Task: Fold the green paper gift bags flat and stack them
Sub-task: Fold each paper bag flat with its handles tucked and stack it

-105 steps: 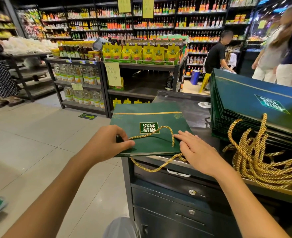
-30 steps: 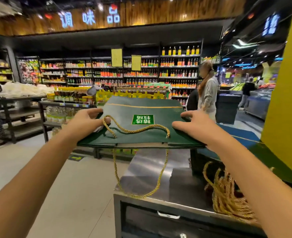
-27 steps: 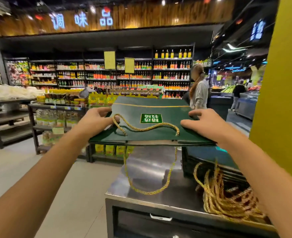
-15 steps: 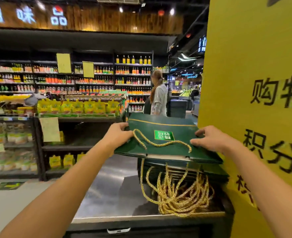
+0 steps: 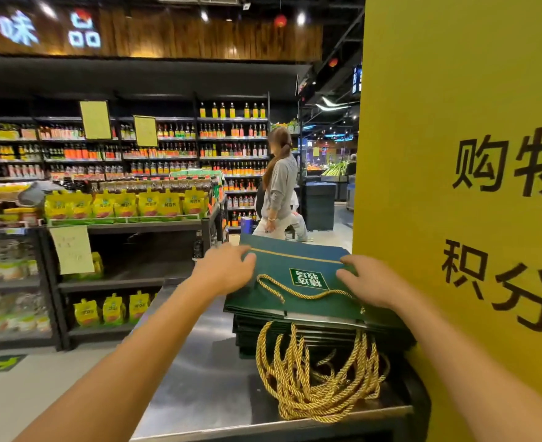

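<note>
Stocked shelves [image 5: 167, 154], shopper [image 5: 279, 186], yellow sign [image 5: 454, 122].
</note>
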The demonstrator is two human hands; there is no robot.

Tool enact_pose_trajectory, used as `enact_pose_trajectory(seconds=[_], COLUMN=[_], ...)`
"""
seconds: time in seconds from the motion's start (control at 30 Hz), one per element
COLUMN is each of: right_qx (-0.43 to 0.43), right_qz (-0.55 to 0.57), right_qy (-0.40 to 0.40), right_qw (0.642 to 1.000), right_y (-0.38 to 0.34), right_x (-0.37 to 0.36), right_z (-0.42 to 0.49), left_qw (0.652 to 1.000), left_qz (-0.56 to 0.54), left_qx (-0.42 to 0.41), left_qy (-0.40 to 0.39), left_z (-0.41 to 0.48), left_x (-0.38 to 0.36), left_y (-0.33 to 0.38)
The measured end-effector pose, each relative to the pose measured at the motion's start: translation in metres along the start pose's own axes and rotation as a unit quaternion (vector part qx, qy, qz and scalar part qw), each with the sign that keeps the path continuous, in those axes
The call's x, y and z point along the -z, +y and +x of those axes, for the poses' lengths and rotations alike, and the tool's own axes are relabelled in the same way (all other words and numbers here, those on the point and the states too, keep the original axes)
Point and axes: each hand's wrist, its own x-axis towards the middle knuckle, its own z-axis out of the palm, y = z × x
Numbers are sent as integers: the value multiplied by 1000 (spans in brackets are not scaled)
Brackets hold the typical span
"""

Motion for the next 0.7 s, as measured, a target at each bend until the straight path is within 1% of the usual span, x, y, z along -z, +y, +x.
enact_pose_trajectory(seconds=[0.07,0.13,0.2,0.27,0.4,0.57,0.7], right_qx=[11,10,-10,-31,-33,-29,-28], right_qz=[7,-2,-16,-27,-42,-57,-62], right_qy=[-34,-70,-104,-123,-132,-137,-125], right_qw=[999,998,994,992,990,989,990], right_y=[-2,1,6,12,24,30,35], right_x=[-3,-12,-20,-29,-45,-60,-74], right_z=[12,25,35,41,44,47,47], left_qw=[996,985,974,968,961,964,964], left_qz=[48,97,132,152,187,192,191], left_qx=[-66,-124,-138,-128,-129,-130,-126], left_qy=[-23,-77,-126,-153,-154,-132,-136], left_z=[13,23,32,42,47,50,47], left_x=[5,3,-6,-20,-49,-67,-75], left_y=[10,22,29,27,17,7,2])
